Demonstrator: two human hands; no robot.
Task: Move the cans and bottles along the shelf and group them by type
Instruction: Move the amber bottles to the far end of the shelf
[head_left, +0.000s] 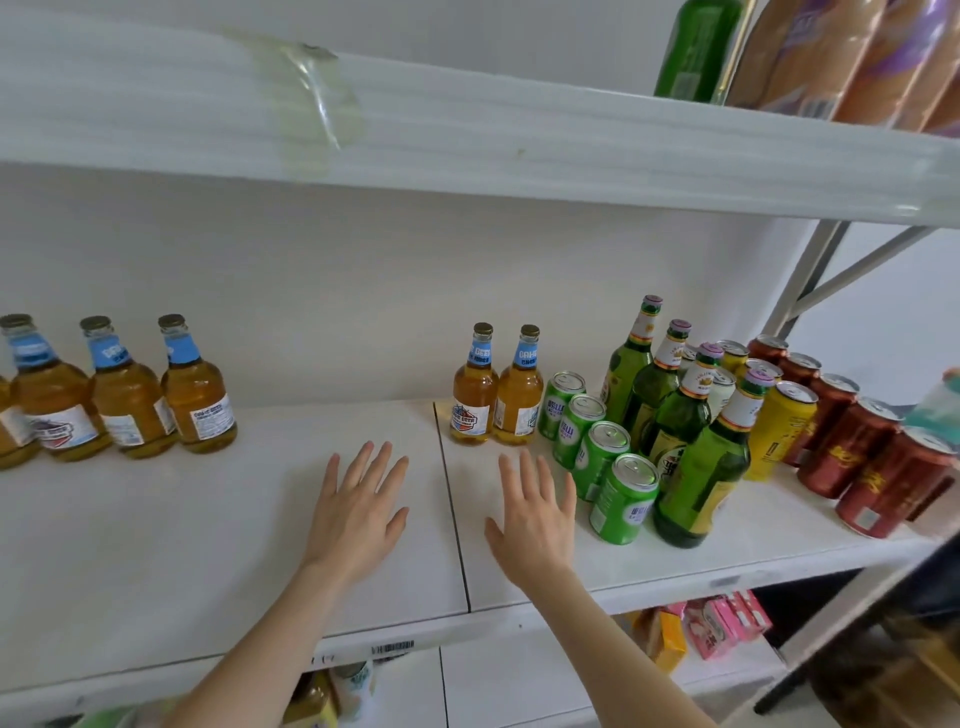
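Head view: the left hand and right hand are spread over the shelf, fingers straight, gripping nothing. At right, green cans, green bottles, yellow cans and red cans look grouped. The amber pair beside them probably has yet to join the amber row far left.

Of the person, only two arms showed, both seen against the white shelf and its front edge. The left forearm and the right forearm were bare along all their visible length and narrowed to slim wrists. The left grip and the right grip were bare hands with long, slender fingers. The nails were too blurred to describe.
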